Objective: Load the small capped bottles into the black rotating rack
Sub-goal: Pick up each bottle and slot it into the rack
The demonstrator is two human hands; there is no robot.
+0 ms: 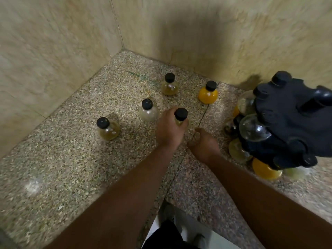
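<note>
My left hand (169, 129) is wrapped around a small black-capped bottle (181, 115) on the speckled stone counter (71, 168). Only its cap and a bit of yellowish neck show above my fingers. My right hand (203, 143) hovers just to the right of it, fingers loosely curled, holding nothing. Other capped bottles stand loose: an olive one (107, 129) at the left, a pale one (148, 111), an olive one (169, 85) further back, and an orange one (208, 93). The black rotating rack (294, 123) stands at the right, with several bottles hanging in it.
Beige stone walls (53, 42) close the counter in at the back and left, forming a corner. A seam (201, 121) runs across the counter between my hands. The counter's front edge lies near my forearms, with the floor and my legs below it.
</note>
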